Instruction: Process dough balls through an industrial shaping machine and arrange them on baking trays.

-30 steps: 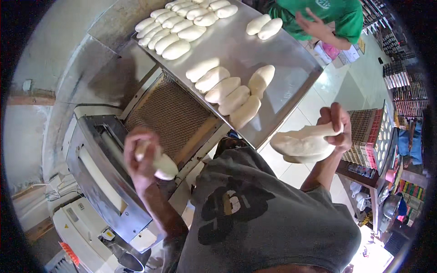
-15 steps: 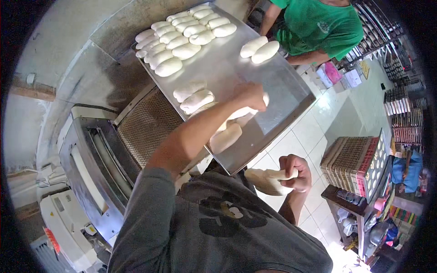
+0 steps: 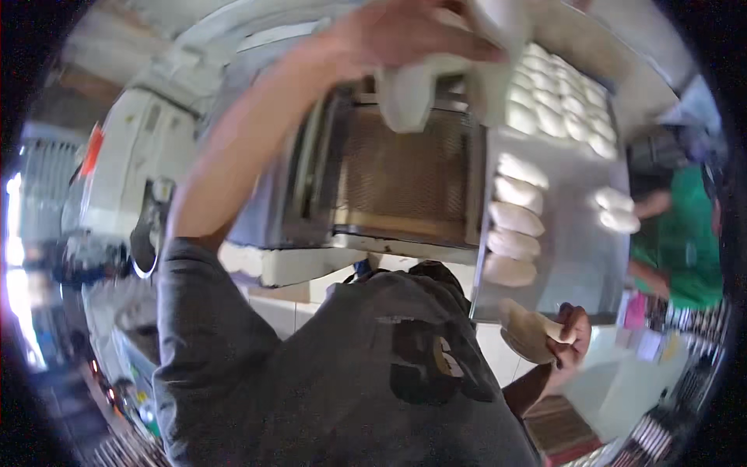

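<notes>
My left hand (image 3: pixel 424 35), smeared by motion, is raised at the top over the machine's mesh bed. Pale, floppy dough (image 3: pixel 408 101) hangs from its fingers in uneven flaps. At the lower right my right hand (image 3: pixel 569 336) closes around the end of another soft piece of dough (image 3: pixel 526 333), just off the near edge of the metal tray (image 3: pixel 580 261). On the tray, a column of rolled dough pieces (image 3: pixel 513 244) lies along the left side. Tight rows of more dough rolls (image 3: pixel 548 97) fill its far end.
The sheeter-like machine (image 3: pixel 405 175) with its brown mesh bed stands left of the tray. A person in a green shirt (image 3: pixel 685 241) is at the tray's right side, near two dough rolls (image 3: pixel 617 210). A white machine housing (image 3: pixel 144 148) stands farther left.
The view has swung left toward the machine. My left hand has left the tray's dough rolls and now holds hanging dough above the mesh bed. My right hand keeps its dough.
</notes>
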A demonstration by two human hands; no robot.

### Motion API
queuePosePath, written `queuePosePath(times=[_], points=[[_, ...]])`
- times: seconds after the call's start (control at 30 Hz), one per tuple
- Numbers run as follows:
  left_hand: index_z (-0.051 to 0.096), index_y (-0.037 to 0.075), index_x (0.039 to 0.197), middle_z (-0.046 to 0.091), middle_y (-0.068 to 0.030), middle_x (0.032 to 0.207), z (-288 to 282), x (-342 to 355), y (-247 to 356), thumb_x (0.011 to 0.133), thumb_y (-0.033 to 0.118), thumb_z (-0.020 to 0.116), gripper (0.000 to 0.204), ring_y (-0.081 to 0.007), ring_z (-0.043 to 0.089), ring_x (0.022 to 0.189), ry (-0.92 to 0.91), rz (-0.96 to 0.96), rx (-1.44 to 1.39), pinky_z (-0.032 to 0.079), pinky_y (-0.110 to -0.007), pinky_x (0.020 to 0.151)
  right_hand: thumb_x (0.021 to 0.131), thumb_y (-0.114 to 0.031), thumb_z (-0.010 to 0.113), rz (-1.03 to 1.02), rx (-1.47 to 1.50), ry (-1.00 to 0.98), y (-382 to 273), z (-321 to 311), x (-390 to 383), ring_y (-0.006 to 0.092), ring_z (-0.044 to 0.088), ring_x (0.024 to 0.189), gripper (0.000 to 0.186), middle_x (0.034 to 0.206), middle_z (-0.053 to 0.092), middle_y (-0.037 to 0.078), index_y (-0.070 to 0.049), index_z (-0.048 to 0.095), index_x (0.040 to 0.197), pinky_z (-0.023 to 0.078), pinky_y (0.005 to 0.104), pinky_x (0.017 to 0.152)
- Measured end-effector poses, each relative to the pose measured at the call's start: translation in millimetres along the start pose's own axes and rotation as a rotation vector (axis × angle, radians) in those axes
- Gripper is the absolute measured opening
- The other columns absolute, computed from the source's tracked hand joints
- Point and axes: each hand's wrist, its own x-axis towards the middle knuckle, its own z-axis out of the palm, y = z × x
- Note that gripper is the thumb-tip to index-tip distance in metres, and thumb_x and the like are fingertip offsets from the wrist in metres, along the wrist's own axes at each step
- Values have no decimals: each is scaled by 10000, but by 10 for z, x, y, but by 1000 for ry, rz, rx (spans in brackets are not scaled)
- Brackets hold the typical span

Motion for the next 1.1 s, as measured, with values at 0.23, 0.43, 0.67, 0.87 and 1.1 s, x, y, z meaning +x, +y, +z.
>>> queuePosePath(times=[0.23, 0.43, 0.67, 0.87, 1.1], points=[[525, 75, 1172, 588, -104, 1078, -1698, -1593, -821, 792, 202, 707, 440, -245, 554, 991, 265, -259, 411, 447, -388, 880, 484, -25, 590, 120, -7, 80, 257, 561, 277, 127, 397, 691, 269, 718, 465, -20, -154, 454, 677, 292, 223, 660], [561, 91, 1012, 639, -52, 903, -1984, -2165, -1593, 700, 208, 738, 378, -205, 567, 782, 128, -421, 666, 438, -332, 767, 496, -23, 596, 166, -68, 61, 349, 968, 320, 128, 380, 722, 276, 734, 447, -28, -158, 428, 669, 277, 215, 703], [561, 95, 1025, 629, -48, 869, -2000, -2220, -1874, 667, 198, 734, 411, -215, 561, 758, -202, -461, 838, 446, -348, 714, 499, -17, 599, 282, -76, 81, 357, 1106, 277, 138, 381, 744, 283, 744, 449, -25, -161, 426, 671, 281, 241, 738], [533, 78, 1029, 625, -40, 890, -2318, -2295, -1148, 690, 119, 636, 357, -181, 566, 772, -221, -519, 833, 444, -322, 649, 506, -4, 584, 216, -119, 39, 340, 1029, 360, 149, 386, 770, 279, 772, 453, -13, -152, 420, 675, 286, 246, 753], [518, 82, 822, 554, -26, 724, -2422, -1967, -1254, 791, 172, 669, 178, -140, 506, 667, 595, -397, 364, 430, -279, 636, 507, 7, 572, 219, -136, 26, 275, 1076, 504, 163, 391, 812, 277, 791, 433, 0, -138, 432, 698, 286, 249, 789]])
